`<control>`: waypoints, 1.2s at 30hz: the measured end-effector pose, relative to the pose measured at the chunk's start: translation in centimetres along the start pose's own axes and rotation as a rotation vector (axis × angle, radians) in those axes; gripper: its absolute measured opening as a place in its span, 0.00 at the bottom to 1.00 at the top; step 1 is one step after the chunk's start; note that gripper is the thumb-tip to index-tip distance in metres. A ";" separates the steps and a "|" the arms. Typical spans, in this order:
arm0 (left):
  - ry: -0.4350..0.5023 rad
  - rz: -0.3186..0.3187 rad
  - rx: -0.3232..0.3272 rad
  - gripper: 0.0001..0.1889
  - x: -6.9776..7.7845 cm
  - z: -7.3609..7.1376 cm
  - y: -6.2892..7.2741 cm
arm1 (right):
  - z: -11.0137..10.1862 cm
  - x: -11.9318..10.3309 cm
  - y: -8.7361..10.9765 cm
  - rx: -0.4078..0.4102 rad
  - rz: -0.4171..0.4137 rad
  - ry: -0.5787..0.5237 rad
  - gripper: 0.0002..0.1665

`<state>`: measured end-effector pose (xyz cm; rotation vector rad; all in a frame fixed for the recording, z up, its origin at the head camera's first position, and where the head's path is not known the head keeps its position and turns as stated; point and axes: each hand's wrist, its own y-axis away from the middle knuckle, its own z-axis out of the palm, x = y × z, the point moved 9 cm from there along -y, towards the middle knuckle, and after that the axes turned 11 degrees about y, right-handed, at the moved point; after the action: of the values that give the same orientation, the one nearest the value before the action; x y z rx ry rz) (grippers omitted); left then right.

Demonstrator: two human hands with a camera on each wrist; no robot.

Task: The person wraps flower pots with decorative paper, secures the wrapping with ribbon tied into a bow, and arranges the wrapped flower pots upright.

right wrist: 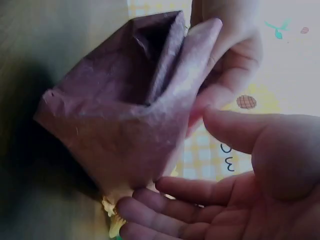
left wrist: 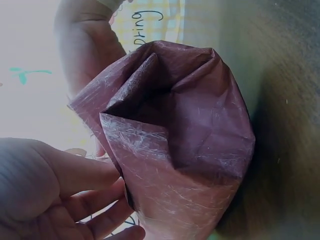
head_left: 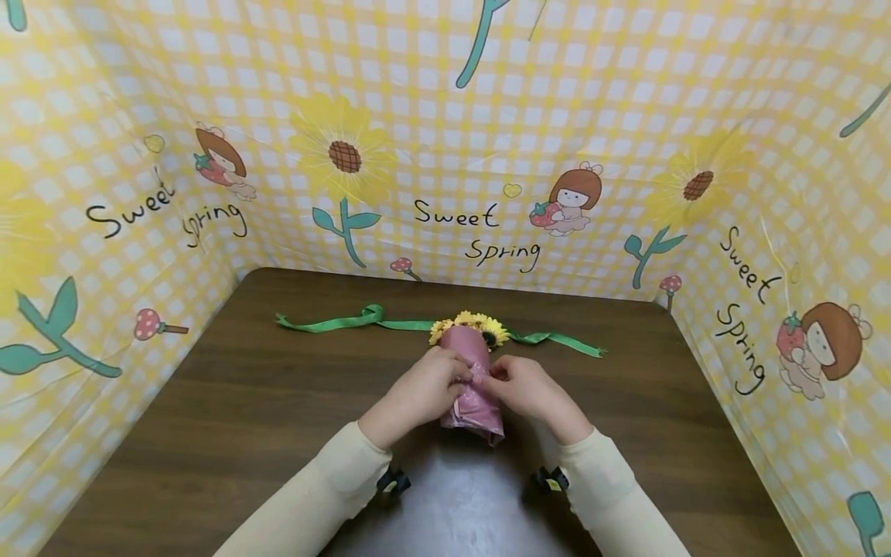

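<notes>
The fingers point(left wrist: 110, 219) of your left hand point(head_left: 423, 387) pinch the side edge of the pink wrapper point(head_left: 465, 348), while those of your right hand point(head_left: 534, 391) lie nearly straight, released, their tips touching its other side. The wrapper lies around the middle of the table point(head_left: 209, 418), its folded, open end facing the near edge. Yellow flowers point(head_left: 497, 333) show at its other end, towards the far edge. Beside them, a green ribbon point(head_left: 334, 326) stretches out towards the table's left and right edges, one loop standing up in its left part.
</notes>
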<state>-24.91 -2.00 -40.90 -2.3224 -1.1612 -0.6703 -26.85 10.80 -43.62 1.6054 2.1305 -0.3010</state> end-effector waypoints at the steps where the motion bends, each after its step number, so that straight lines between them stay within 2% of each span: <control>1: 0.011 -0.011 -0.005 0.08 -0.1 0.1 -0.1 | 0.1 0.0 0.1 0.003 0.007 -0.004 0.18; 6: 0.062 -0.032 -0.018 0.09 -0.7 0.2 -0.3 | 0.4 0.6 0.1 0.024 0.047 -0.033 0.22; 12: 0.104 -0.037 0.001 0.09 -1.4 -0.2 -0.6 | 0.5 0.8 -0.3 0.043 0.078 -0.031 0.23; 19: 0.177 -0.126 0.027 0.10 -2.8 -0.5 -0.6 | 1.1 1.4 -0.7 0.007 0.111 -0.062 0.28; 22: 0.226 -0.213 0.031 0.14 -4.1 -0.5 -0.6 | 1.4 1.8 -0.9 -0.020 0.138 -0.079 0.30; 26: 0.352 -0.390 0.000 0.26 -6.8 -0.1 -0.1 | 1.8 2.4 -1.0 -0.069 0.153 -0.093 0.32; 28: 0.435 -0.476 -0.038 0.29 -8.0 0.3 0.2 | 2.3 2.6 -1.0 -0.110 0.155 -0.138 0.30; 31: 0.558 -0.571 -0.126 0.28 -9.3 1.3 0.7 | 3.2 3.0 -1.0 -0.177 0.165 -0.256 0.25; 34: 0.661 -0.627 -0.209 0.24 -9.9 2.4 1.0 | 4.0 3.4 -1.0 -0.240 0.182 -0.373 0.24; 36: 0.709 -0.647 -0.249 0.23 -10.2 2.9 1.1 | 4.3 3.7 -1.0 -0.268 0.190 -0.414 0.25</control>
<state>-28.71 -7.00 -49.52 -1.5798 -1.4971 -1.7696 -27.69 11.75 -49.25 1.4308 1.6211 -0.2475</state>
